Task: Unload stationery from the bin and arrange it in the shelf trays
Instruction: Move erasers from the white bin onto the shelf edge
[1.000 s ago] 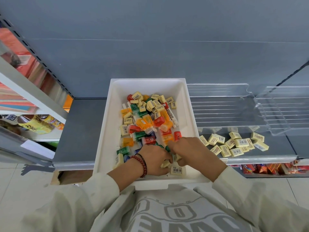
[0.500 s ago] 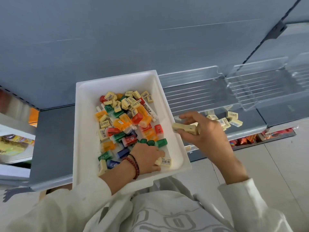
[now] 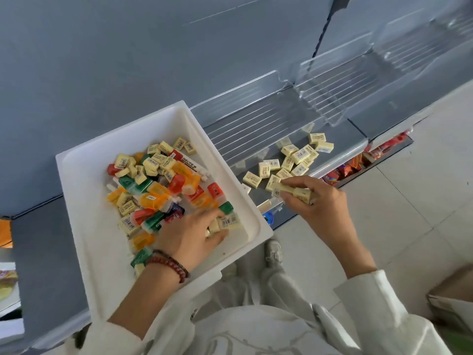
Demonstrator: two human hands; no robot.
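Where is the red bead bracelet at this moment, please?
Head view, lower centre-left: the red bead bracelet circles the left wrist just inside the white bin's near wall, behind the left hand that pinches yellow erasers.

Our left hand (image 3: 190,233) pinches pale erasers (image 3: 230,222) in lower-right corner of bin (image 3: 76,180); how many lie under fingers (image 3: 215,216) we cannot tell. Our right hand (image 3: 325,208) grips eraser stack (image 3: 291,192); palm hides its far end. Print on both too small for us to read. At upper right, clear trays (image 3: 384,73) blurred, cut off by frame edge. Below them, snack packs (image 3: 350,169) half hidden under shelf lip (image 3: 337,161). Beside bin corner, blue object (image 3: 268,217) mostly hidden; we cannot name it. At left edge, orange item (image 3: 5,233) cropped; at lower right, cardboard box (image 3: 453,295) cropped.
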